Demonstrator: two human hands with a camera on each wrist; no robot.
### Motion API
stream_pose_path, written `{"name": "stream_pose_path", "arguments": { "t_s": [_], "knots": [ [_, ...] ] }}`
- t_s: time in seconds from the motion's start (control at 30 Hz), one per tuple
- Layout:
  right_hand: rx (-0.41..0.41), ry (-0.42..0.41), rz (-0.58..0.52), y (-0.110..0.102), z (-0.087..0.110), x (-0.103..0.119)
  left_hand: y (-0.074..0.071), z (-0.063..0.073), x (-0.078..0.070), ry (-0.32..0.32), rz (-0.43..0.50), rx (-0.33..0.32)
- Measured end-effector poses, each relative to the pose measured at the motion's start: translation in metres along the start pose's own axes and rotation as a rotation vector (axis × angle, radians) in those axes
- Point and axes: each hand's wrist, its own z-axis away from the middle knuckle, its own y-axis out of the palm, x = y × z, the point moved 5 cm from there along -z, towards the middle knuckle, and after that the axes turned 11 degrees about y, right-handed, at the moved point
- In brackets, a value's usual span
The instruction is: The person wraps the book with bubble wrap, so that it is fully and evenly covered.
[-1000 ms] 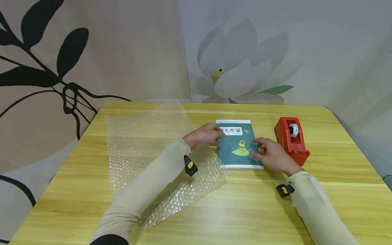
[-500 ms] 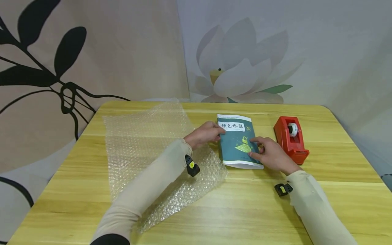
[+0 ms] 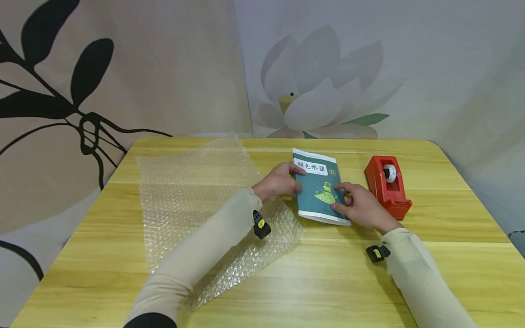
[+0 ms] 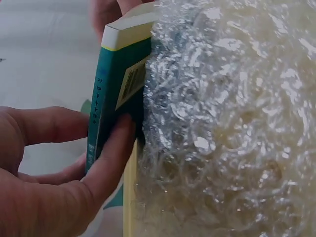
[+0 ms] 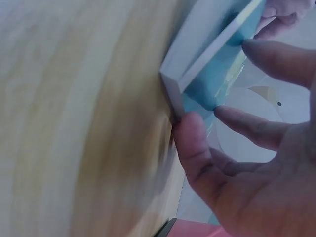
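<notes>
A teal paperback book (image 3: 317,184) with a white title box and a yellow-green picture is raised at its left side, its pages bowing a little at the lower edge. My left hand (image 3: 280,180) pinches it along the spine; the left wrist view shows the thumb on the barcode side of the book (image 4: 111,84) and fingers on the other face. My right hand (image 3: 365,207) holds the opposite edge, fingertips on the front cover and thumb (image 5: 191,131) at the side edge close over the table. Beneath my left forearm lies a sheet of clear bubble wrap (image 3: 188,196).
Just right of my right hand stands a red tape dispenser (image 3: 379,182) with a roll of tape (image 3: 390,173). The wooden table (image 3: 328,282) ends at a curtain (image 3: 184,68) printed with leaves and a flower.
The book, flat a second ago, has its left side lifted and tilts slightly. My left hand has shifted a little right and taken hold of the spine; the right hand has barely moved.
</notes>
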Motion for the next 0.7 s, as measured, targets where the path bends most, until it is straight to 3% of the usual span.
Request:
{"name": "stream_pose_path", "arguments": {
  "t_s": [0.23, 0.57, 0.7],
  "knots": [
    [0.004, -0.007, -0.019, -0.001, 0.000, -0.002, 0.000, 0.000, -0.006, 0.042, -0.051, -0.015],
    [0.042, 0.020, -0.109, -0.003, 0.002, -0.004, -0.001, 0.004, -0.015, 0.058, 0.063, -0.025],
    [0.073, 0.008, -0.197, -0.004, 0.005, -0.006, -0.002, 0.006, -0.019, 0.076, 0.085, -0.031]
  ]
}}
